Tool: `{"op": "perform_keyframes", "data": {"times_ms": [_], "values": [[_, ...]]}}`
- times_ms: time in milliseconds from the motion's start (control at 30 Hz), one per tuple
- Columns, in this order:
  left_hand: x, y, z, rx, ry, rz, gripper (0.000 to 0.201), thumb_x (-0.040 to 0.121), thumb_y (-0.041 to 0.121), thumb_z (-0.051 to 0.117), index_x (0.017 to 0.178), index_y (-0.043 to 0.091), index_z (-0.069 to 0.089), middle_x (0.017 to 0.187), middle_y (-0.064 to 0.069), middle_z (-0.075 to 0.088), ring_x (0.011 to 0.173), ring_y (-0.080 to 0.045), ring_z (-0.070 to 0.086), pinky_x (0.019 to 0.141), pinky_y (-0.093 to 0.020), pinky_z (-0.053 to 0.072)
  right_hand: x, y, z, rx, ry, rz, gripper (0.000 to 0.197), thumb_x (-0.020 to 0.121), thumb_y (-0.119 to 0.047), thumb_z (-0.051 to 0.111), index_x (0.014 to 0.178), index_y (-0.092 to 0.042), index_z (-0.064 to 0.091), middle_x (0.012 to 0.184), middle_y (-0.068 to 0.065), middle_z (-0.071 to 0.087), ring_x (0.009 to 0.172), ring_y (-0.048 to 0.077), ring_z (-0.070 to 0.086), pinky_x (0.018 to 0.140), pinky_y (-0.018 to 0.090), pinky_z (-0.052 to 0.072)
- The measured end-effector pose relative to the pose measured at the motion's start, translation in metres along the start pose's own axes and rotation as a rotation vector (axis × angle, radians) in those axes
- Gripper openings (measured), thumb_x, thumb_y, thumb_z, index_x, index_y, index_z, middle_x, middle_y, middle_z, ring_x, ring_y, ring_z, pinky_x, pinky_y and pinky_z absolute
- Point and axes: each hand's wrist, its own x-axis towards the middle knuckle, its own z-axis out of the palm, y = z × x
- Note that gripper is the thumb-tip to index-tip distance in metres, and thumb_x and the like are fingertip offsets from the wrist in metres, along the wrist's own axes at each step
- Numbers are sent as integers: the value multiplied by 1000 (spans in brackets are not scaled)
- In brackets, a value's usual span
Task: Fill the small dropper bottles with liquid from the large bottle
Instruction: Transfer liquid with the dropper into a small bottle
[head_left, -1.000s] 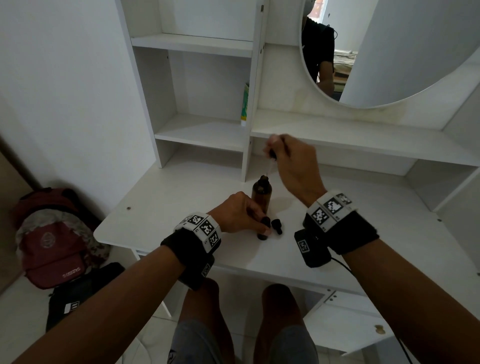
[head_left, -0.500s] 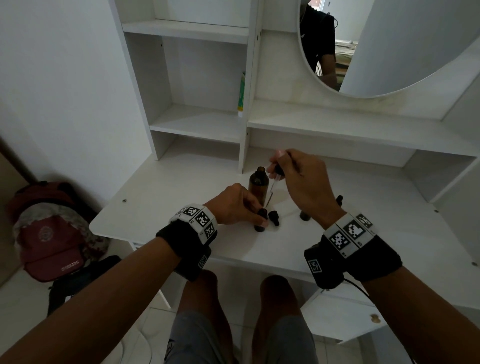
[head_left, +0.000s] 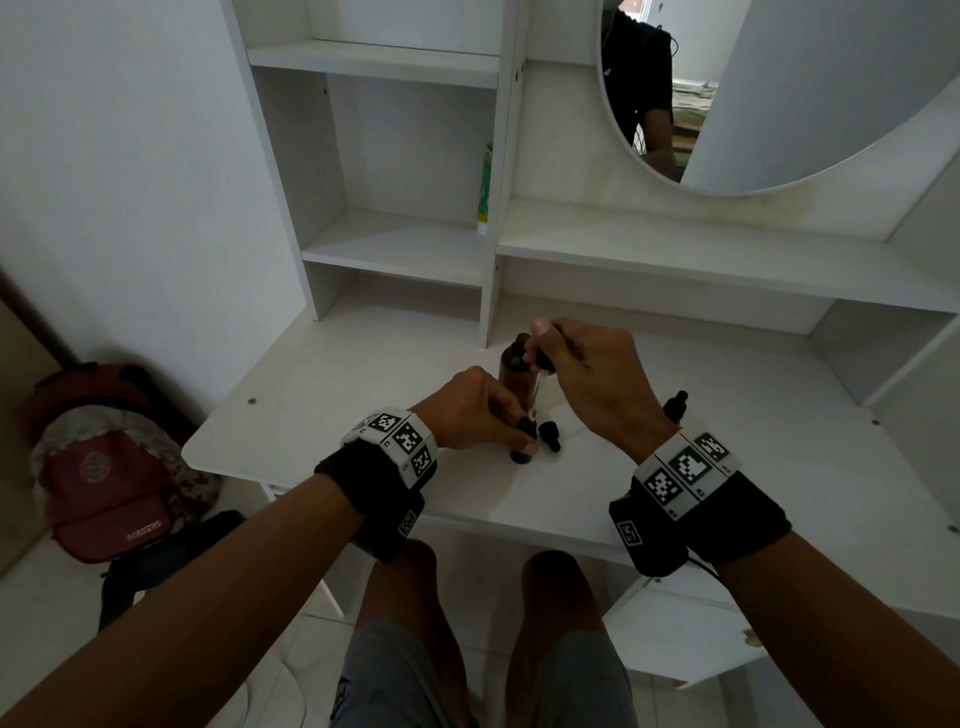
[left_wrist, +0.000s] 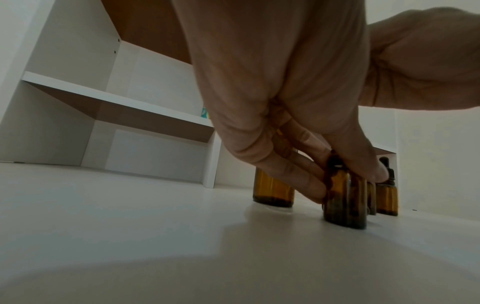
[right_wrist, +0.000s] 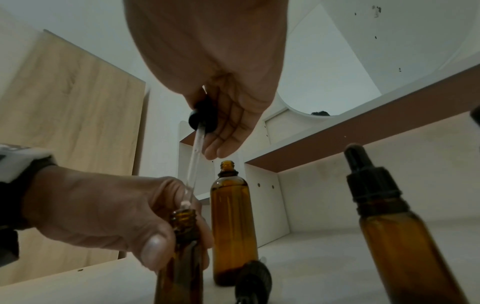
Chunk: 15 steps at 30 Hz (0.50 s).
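Note:
My left hand (head_left: 501, 428) grips a small open amber bottle (right_wrist: 182, 257) standing on the white desk (head_left: 337, 405). My right hand (head_left: 545, 345) pinches the black bulb of a glass dropper (right_wrist: 201, 121). The dropper's glass tip sits at the small bottle's mouth. The large amber bottle (head_left: 511, 364) stands uncapped just behind, seen also in the left wrist view (left_wrist: 272, 191). A second small bottle (right_wrist: 405, 246) with its black dropper cap on stands to the right. A loose black cap (head_left: 549, 435) lies by the held bottle.
A vertical shelf divider (head_left: 491, 291) rises right behind the large bottle, with a low shelf (head_left: 727, 260) over the desk's back. A green tube (head_left: 487, 192) stands on the left shelf. A red backpack (head_left: 104, 467) lies on the floor at left.
My right hand has come down and towards me from above the large bottle, carrying the dropper to the small bottle's mouth. The left hand kept its hold.

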Motion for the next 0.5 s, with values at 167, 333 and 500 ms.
{"op": "perform_keyframes", "data": {"times_ms": [167,333,500], "values": [[1,0,0,1,-1,-1,20,70,24,88,85,16,80,81,0,77,75,-8,69,83,-30,56,0,-1,-3,-33,-35,-18,37,103,-26,44,86,-7,71,76,2,71,65,12,67,70,34,58],[0,1,0,6,-5,5,19,71,24,88,86,14,80,81,-1,76,73,-6,67,79,-26,55,-1,0,-3,-51,-43,-31,38,102,-27,45,90,-4,73,78,4,73,65,17,70,67,38,59],[1,1,0,18,1,-7,24,70,26,88,89,12,80,84,-3,77,79,-13,69,82,-29,55,-1,2,-2,-70,-96,-22,40,102,-30,43,92,-3,70,77,9,72,65,26,68,65,42,57]]}}
